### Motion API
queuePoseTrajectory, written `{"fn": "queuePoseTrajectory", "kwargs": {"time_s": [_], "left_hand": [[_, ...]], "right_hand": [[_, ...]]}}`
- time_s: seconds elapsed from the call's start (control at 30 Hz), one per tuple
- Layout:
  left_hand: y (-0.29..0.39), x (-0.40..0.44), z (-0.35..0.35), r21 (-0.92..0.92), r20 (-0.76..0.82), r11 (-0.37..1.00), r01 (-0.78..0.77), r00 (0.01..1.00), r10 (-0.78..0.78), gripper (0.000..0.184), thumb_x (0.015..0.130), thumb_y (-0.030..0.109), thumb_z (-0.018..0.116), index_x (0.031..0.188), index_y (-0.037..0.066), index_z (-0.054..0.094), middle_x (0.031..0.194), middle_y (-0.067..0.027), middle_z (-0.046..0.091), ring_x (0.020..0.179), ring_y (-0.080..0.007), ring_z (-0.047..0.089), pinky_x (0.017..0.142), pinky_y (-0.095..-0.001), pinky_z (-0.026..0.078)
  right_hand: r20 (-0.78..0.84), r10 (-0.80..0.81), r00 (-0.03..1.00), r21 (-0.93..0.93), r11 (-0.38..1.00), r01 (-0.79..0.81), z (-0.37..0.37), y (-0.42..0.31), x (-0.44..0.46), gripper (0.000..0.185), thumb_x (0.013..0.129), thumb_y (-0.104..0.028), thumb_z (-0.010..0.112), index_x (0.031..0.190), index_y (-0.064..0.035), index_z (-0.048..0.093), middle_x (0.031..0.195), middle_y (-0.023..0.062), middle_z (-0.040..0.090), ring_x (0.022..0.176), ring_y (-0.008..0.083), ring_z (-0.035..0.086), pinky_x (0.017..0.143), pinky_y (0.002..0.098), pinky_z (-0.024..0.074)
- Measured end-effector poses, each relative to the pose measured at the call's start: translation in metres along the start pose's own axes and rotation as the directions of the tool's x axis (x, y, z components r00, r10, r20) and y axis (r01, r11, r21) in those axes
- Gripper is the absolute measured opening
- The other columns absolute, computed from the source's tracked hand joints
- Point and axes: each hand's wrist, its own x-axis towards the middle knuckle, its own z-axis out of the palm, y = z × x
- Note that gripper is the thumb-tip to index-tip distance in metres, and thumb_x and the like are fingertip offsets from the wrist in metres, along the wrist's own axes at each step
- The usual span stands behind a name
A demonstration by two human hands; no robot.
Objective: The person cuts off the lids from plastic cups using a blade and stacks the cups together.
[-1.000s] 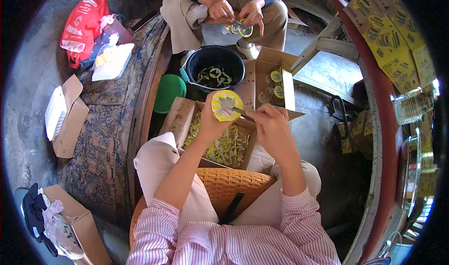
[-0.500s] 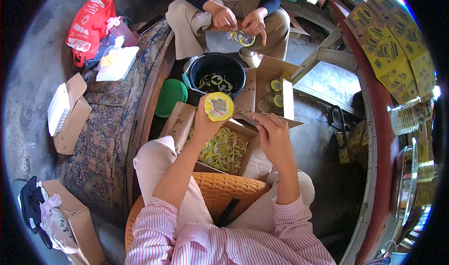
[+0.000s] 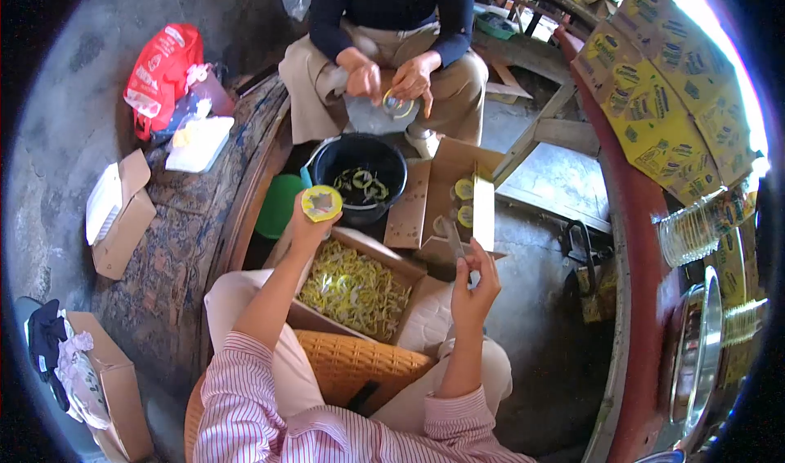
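My left hand (image 3: 307, 228) is closed around a cup with a yellow printed lid (image 3: 322, 204); the lid's middle is greyish, and the hand hides most of the cup. To the right, my right hand (image 3: 476, 290) pinches a thin, flat knife blade (image 3: 451, 238), pointing up and away from me. The blade is apart from the cup. Below and between my hands, a cardboard box (image 3: 415, 301) holds a heap of yellow and white strips (image 3: 352, 287).
A black bucket (image 3: 325, 195) with yellow-edged rings inside stands ahead, beside a green lid (image 3: 280, 205). Right of it, an open carton (image 3: 452, 154) contains several cups. Opposite sits a person whose hands (image 3: 409, 79) hold a clear, yellow-rimmed piece. Yellow cartons (image 3: 654, 87) line the right.
My view has shifted, so the scene sits lower and further left. The blade has tilted more upright and is further from the cup. The other person's hands have moved around their piece.
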Motion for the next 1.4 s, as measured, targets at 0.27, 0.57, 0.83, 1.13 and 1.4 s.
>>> {"fn": "queuePoseTrajectory", "kwargs": {"time_s": [0.27,0.57,0.83,1.13,1.4], "left_hand": [[-0.03,0.05,0.034,0.419,-0.065,0.908,0.025,0.998,0.003,0.057,0.056,0.015,0.08,0.103,0.004,0.049,0.097,-0.0073,0.058,0.09,-0.0173,0.056,0.081,-0.0291,0.043],[-0.073,0.103,0.058,0.963,-0.092,0.215,0.162,0.95,-0.3,0.065,0.057,0.032,0.076,0.11,0.013,0.045,0.103,-0.009,0.058,0.1,-0.0285,0.055,0.081,-0.0464,0.042],[-0.086,0.116,0.07,0.924,0.047,-0.35,-0.155,0.954,-0.298,0.037,0.069,0.022,0.068,0.102,0.018,0.054,0.099,-0.0032,0.059,0.098,-0.0234,0.055,0.079,-0.0402,0.036],[-0.099,0.129,0.075,0.792,0.127,-0.529,-0.305,0.93,-0.345,0.02,0.082,0.019,0.05,0.101,0.016,0.057,0.096,-0.0032,0.059,0.094,-0.0244,0.053,0.073,-0.041,0.034],[-0.103,0.139,0.067,0.74,0.172,-0.587,-0.327,0.937,-0.306,0.017,0.082,0.02,0.05,0.097,0.017,0.058,0.093,-0.0025,0.06,0.087,-0.0224,0.054,0.068,-0.0398,0.033]], "right_hand": [[-0.048,0.094,0.994,0.053,0.994,-0.092,-0.006,-0.006,0.011,0.033,0.074,0.001,0.058,0.108,-0.0013,0.058,0.073,0.0064,0.056,0.067,0.0149,0.051,0.066,0.0278,0.0421],[-0.026,0.135,0.99,0.057,0.989,-0.134,-0.017,-0.012,0.016,0.032,0.076,0.002,0.056,0.108,-0.0031,0.057,0.071,0.0108,0.055,0.064,0.0198,0.055,0.059,0.0297,0.0453],[0.018,0.124,0.992,0.032,0.992,-0.124,-0.014,-0.015,0.016,0.031,0.077,0.002,0.056,0.108,-0.0027,0.057,0.075,0.0105,0.056,0.068,0.0189,0.057,0.063,0.0293,0.0483],[0.017,0.139,0.99,0.032,0.99,-0.139,-0.014,-0.015,0.016,0.031,0.077,0.001,0.056,0.108,-0.002,0.057,0.074,0.0106,0.056,0.067,0.0194,0.056,0.062,0.0299,0.0478],[-0.012,0.13,0.991,0.054,0.99,-0.129,-0.014,-0.011,0.014,0.033,0.076,0.002,0.056,0.109,-0.0022,0.056,0.072,0.0106,0.056,0.064,0.0198,0.055,0.059,0.0299,0.0457]]}}
